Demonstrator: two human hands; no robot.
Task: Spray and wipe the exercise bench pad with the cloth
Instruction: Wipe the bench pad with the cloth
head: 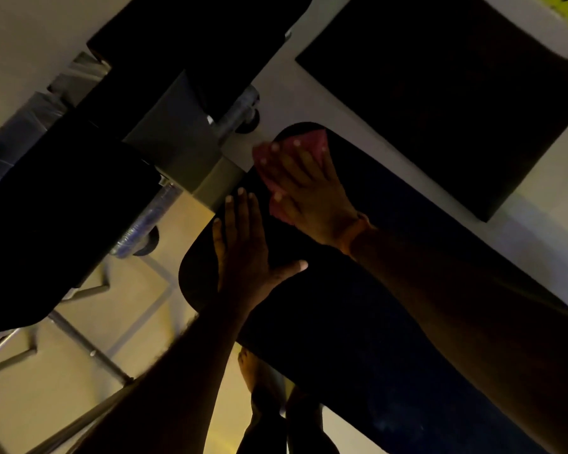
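Note:
The black exercise bench pad (348,309) runs diagonally from lower right to its rounded far end at upper centre. A pink cloth (312,143) lies on that far end. My right hand (309,191) presses flat on the cloth with its fingers spread and straight. My left hand (243,253) rests flat on the pad's left edge, fingers straight, thumb out to the right. No spray bottle shows in view.
A grey machine frame (184,152) and another black pad (63,204) stand to the left. A black floor mat (456,93) lies at upper right. Metal frame legs (89,348) cross the tan floor at lower left. My bare feet (259,381) show under the bench.

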